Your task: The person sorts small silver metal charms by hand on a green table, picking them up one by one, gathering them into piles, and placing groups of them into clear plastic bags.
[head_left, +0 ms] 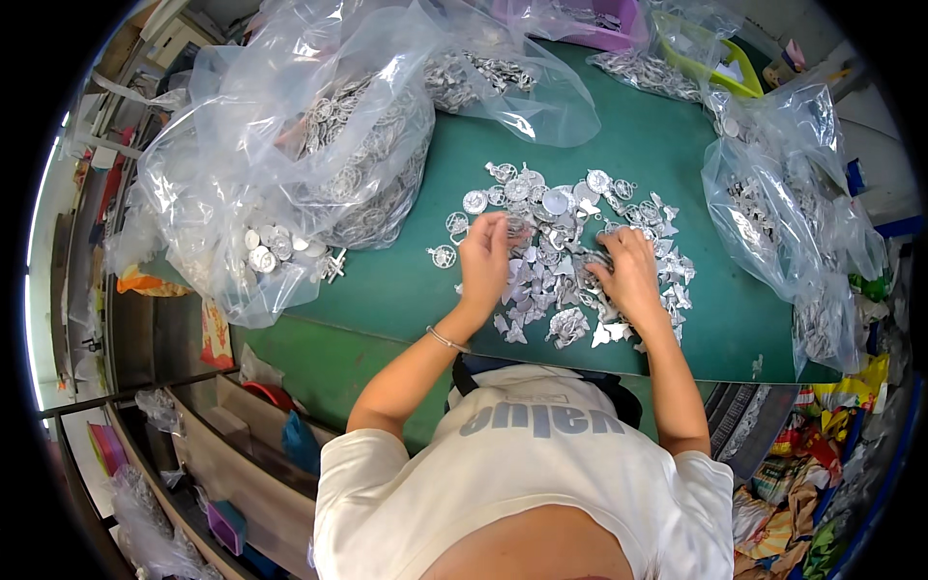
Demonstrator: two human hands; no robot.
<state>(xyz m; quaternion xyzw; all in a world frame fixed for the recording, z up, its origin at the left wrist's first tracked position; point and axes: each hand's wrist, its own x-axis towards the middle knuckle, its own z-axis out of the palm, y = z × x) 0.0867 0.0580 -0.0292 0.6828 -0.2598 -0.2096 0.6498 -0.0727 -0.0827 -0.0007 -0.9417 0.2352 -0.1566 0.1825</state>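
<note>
A loose pile of silver metal charms (pixel 553 201) is spread over the green table: round medallions, butterfly shapes and cut-out discs. My left hand (pixel 486 259) is at the pile's left side, its fingers drawn together around something at the blurred fingertips. At the right part of the pile, my right hand (pixel 630 275) curls its thumb and fingers down among the charms. What lies between those fingers is hard to separate from the pile. Just left of my left hand, a round cut-out charm (pixel 442 256) lies apart. A large flower-like charm (pixel 567 327) rests near the table's front edge.
Big clear plastic bags (pixel 382 193) full of metal pieces crowd the table's left and back. Another filled bag (pixel 764 213) stands at the right. A purple basket (pixel 633 24) and a yellow-green basket (pixel 744 72) sit at the back. Open drawers (pixel 232 425) are at lower left.
</note>
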